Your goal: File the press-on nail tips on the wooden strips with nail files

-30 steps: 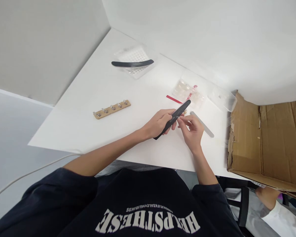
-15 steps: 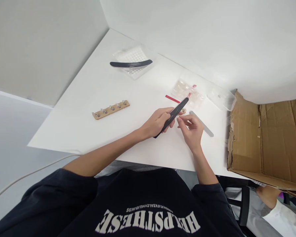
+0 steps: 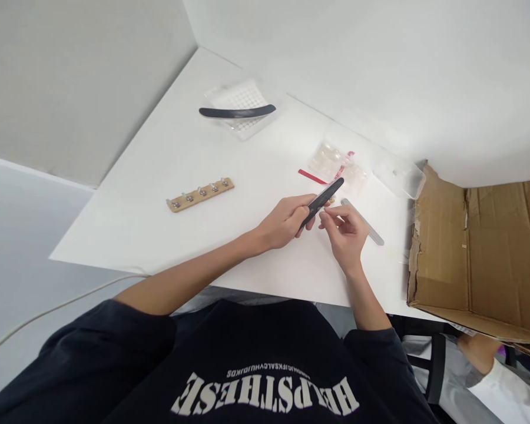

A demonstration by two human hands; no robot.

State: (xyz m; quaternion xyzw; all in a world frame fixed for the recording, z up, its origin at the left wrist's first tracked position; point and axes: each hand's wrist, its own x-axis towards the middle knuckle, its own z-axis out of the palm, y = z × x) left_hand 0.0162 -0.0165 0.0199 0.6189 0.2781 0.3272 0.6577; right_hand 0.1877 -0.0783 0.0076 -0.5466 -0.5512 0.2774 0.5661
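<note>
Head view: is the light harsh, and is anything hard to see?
Head view: light soft and even, shadows faint; the white table nearly merges with the wall; the clear packets and clear box wash out; the held black file reads crisp.

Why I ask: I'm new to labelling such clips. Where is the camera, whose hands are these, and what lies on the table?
There is no machine here: these are one person's two bare hands, filmed by a camera worn on their head, looking down. The left hand holds a black nail file. The right hand brings its fingertips just beside the file; whether they pinch anything is too small to tell. On the white table lie a wooden strip with metal studs, a grey file, clear bags, a clear box, and a second black file across a clear tray. A cardboard box stands at the right.
</note>
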